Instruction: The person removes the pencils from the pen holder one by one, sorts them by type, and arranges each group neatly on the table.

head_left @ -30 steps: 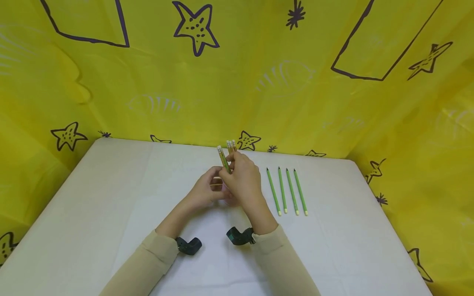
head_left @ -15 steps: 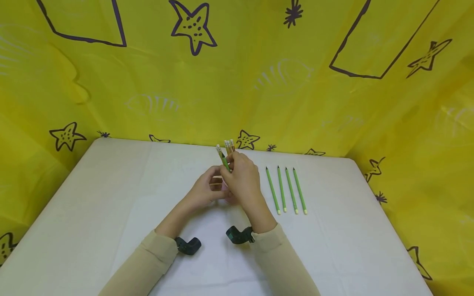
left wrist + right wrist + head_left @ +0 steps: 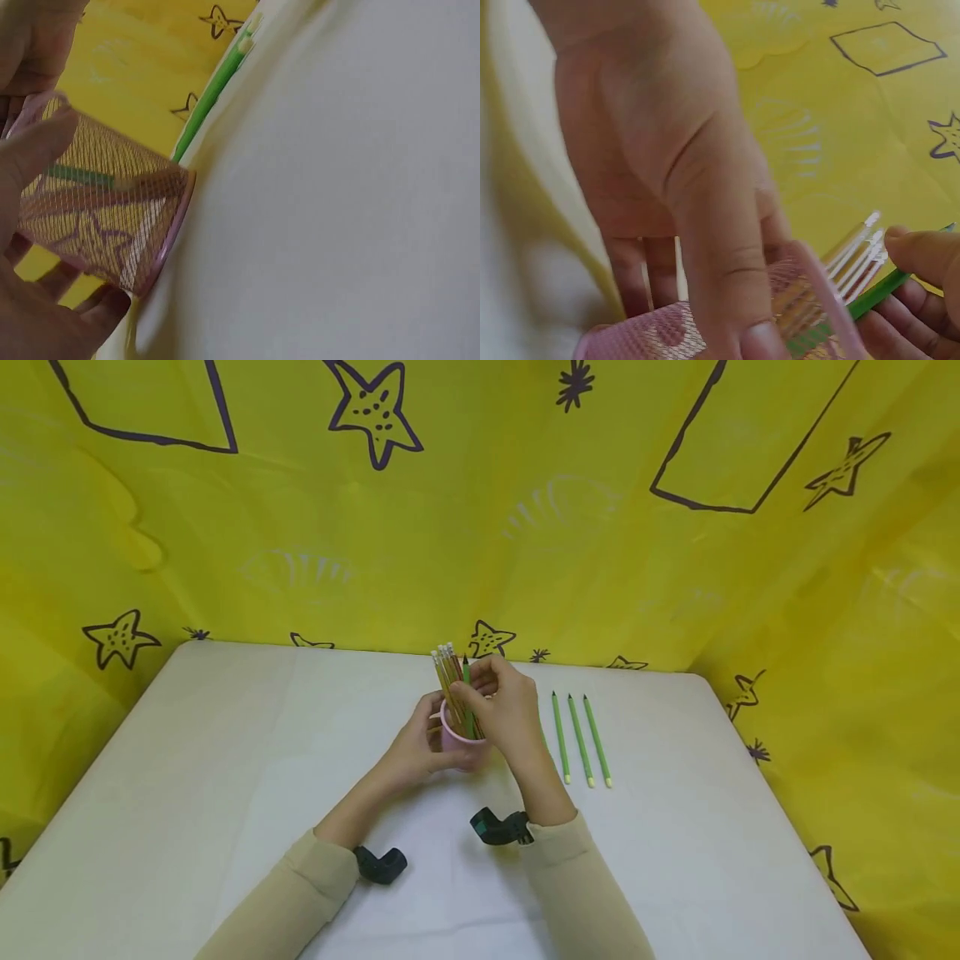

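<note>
In the head view my left hand (image 3: 408, 747) grips a pink mesh pencil cup (image 3: 456, 746) at the table's middle. Inside lean several yellow and reddish pencils (image 3: 440, 675), white eraser ends up. Over the rim, my right hand (image 3: 510, 706) pinches a green pencil (image 3: 466, 670), its dark tip pointing up. Through the mesh in the left wrist view, the yellowish end of the green pencil (image 3: 84, 177) shows partway down inside the cup (image 3: 112, 150). The right wrist view has the green pencil (image 3: 881, 292) between the fingers, close beside the white erasers (image 3: 866, 259).
Right of the cup lie several green pencils (image 3: 577, 739) side by side on the white tabletop (image 3: 712, 827), tips away from me; one is mostly hidden behind my right wrist. A yellow patterned curtain (image 3: 450, 527) borders the table's back and sides.
My right hand has shifted slightly right, uncovering the cup's rim and the pencils inside. The green pencil now stands more upright in the cup. The view has turned a little right.
</note>
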`<control>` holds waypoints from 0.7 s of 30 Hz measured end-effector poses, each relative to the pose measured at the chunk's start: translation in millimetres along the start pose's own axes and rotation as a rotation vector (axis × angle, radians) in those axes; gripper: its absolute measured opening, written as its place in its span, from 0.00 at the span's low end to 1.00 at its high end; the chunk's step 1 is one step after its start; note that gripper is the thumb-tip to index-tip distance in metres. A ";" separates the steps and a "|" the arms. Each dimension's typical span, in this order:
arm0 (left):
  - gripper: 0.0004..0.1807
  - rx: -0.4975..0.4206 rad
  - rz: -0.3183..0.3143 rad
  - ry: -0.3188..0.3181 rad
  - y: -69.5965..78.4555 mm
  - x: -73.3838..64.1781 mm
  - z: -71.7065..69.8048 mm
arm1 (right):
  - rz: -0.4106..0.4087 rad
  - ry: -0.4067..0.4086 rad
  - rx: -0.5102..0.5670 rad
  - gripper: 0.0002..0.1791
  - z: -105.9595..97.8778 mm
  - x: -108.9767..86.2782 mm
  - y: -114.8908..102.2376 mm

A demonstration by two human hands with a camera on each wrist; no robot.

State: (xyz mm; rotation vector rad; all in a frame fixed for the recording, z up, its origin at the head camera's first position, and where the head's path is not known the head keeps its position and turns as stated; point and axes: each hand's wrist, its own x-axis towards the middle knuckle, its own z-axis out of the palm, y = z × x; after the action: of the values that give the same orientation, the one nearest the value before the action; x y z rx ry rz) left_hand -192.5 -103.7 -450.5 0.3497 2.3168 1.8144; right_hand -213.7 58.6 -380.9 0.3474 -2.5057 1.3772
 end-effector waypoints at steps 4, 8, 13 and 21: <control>0.52 0.015 0.000 0.030 1.9 -0.8 7.3 | -0.033 0.048 0.116 0.13 -12.2 1.0 -0.1; 0.52 0.014 0.008 0.053 1.0 -1.7 10.9 | -0.047 0.098 0.218 0.14 -21.6 2.0 0.8; 0.52 0.005 0.007 0.075 -1.0 -1.8 11.4 | -0.044 0.174 0.390 0.17 -33.5 4.3 1.5; 0.48 -0.016 -0.001 0.078 -0.4 -0.6 5.9 | -0.014 0.281 0.724 0.14 -61.4 3.6 -1.9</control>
State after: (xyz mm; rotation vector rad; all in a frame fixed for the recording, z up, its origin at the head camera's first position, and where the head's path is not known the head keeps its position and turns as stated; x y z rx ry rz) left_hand -190.3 -98.5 -452.2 0.2806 2.3510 1.8779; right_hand -209.7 109.5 -346.4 0.2737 -1.7123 2.1206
